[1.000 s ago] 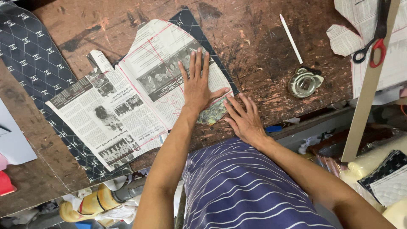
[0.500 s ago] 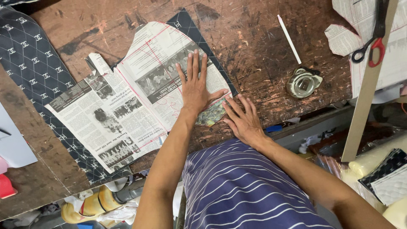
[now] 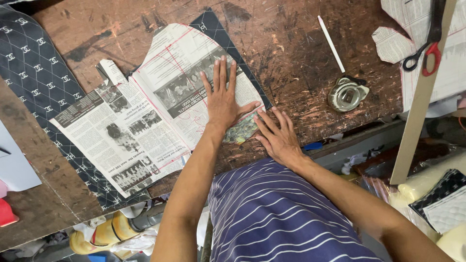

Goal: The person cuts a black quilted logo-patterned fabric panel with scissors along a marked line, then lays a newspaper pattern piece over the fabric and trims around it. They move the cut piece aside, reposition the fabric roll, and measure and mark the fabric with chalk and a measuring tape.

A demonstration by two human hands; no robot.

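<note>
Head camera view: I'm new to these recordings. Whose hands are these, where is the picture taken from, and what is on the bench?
The camera sits on a person's head and looks down over a striped shirt at their own bare hands. The left hand presses flat on a newspaper pattern laid over dark quilted fabric. The right hand rests flat on the worn wooden bench, beside the paper's edge. Neither hand grips anything. Further right lie a white marking stick, a round metal object and red-handled scissors.
</note>
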